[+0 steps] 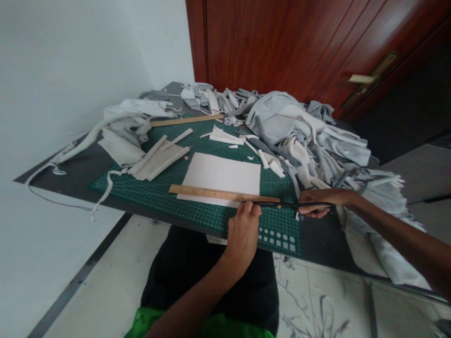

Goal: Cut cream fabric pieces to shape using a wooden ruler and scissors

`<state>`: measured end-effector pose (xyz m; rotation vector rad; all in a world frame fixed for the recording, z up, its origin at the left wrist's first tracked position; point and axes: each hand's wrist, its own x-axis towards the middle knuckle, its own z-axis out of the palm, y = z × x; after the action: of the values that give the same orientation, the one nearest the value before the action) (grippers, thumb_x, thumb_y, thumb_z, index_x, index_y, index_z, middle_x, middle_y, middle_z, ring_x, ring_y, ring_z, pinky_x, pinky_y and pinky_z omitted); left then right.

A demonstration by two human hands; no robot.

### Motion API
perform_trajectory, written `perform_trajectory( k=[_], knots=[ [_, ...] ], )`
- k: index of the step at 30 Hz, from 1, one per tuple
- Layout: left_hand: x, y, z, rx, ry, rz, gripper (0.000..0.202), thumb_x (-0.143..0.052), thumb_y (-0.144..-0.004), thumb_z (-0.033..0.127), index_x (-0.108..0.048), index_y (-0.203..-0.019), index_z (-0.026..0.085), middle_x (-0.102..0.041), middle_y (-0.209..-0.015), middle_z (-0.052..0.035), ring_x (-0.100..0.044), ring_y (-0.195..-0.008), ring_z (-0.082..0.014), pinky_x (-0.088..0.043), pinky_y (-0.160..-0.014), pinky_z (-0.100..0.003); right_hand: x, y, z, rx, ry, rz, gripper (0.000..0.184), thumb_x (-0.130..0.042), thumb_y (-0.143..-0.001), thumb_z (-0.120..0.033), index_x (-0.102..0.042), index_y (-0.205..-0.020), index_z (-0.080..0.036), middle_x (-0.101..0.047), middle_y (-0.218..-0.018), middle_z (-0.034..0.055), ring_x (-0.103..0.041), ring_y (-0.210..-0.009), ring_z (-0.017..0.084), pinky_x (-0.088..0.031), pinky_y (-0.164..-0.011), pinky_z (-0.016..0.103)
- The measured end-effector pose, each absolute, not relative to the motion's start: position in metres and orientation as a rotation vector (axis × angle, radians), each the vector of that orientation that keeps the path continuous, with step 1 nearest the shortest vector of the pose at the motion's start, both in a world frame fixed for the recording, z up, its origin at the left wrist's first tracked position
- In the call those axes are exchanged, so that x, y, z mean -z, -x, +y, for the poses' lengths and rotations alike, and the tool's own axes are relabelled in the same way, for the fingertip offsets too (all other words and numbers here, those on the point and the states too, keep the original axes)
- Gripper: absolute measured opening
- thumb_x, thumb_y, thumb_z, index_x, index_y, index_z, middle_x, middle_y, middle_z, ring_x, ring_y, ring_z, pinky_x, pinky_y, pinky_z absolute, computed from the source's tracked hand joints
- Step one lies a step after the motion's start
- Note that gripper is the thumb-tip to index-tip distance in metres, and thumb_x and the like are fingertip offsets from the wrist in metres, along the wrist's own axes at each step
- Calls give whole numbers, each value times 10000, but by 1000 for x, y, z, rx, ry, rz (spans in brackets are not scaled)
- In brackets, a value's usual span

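My left hand (243, 232) presses its fingers down on a wooden ruler (214, 193), near the ruler's right end. The ruler lies across the lower edge of a white sheet (221, 176), which rests on a green cutting mat (197, 211). My right hand (319, 203) grips long black-handled scissors (289, 204) from the right. Their narrow blades run left along the ruler's lower edge towards my left hand, and the blade tips are hidden near my left fingers.
A large heap of grey and off-white fabric strips (303, 138) covers the table's right and back. Folded pale strips (158, 157) lie on the mat's left. A second wooden ruler (186, 120) lies behind the mat. Scraps litter the floor (310, 291) below.
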<state>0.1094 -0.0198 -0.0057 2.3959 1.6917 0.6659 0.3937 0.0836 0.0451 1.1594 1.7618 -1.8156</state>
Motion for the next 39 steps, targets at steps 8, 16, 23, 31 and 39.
perform_trajectory(
  k=[8,16,23,31,39],
  knots=[
    [13,-107,-32,-957,-2323,1616,173,-560,-979,45,-588,-982,217,-643,-957,11,-659,-900,-149,-559,-725,-253,-48,-394,83,1762,-1119,1764,676,-604,-795,-823,-520,-648,-169,-428,-464,-56,-348,-420,66,-209,-427,215],
    [16,-107,-35,-1090,-2256,1579,168,-572,-983,54,-592,-983,220,-676,-940,11,-673,-890,-149,-550,-793,-268,-53,-383,82,1686,-1093,1819,709,-558,-809,-849,-533,-648,-159,-451,-478,-38,-366,-429,74,-235,-432,222],
    [16,-107,-36,-1037,-2292,1578,135,-640,-960,89,-629,-969,223,-705,-916,9,-673,-892,-175,-540,-762,-295,-60,-371,79,1661,-1052,1932,676,-553,-845,-806,-525,-633,-165,-442,-461,-42,-371,-407,69,-238,-425,216],
    [16,-108,-33,-1076,-2293,1577,161,-705,-916,87,-641,-956,229,-709,-907,30,-662,-880,-177,-520,-742,-305,-63,-367,75,1648,-1128,1933,654,-605,-822,-783,-522,-644,-160,-468,-569,-35,-396,-441,61,-249,-426,209],
    [15,-109,-33,-1138,-2270,1598,160,-689,-922,77,-633,-940,226,-698,-885,34,-659,-876,-173,-512,-737,-300,-63,-363,77,1603,-1090,1972,609,-571,-900,-689,-506,-601,-162,-463,-499,-26,-396,-455,73,-290,-471,224]
  ],
)
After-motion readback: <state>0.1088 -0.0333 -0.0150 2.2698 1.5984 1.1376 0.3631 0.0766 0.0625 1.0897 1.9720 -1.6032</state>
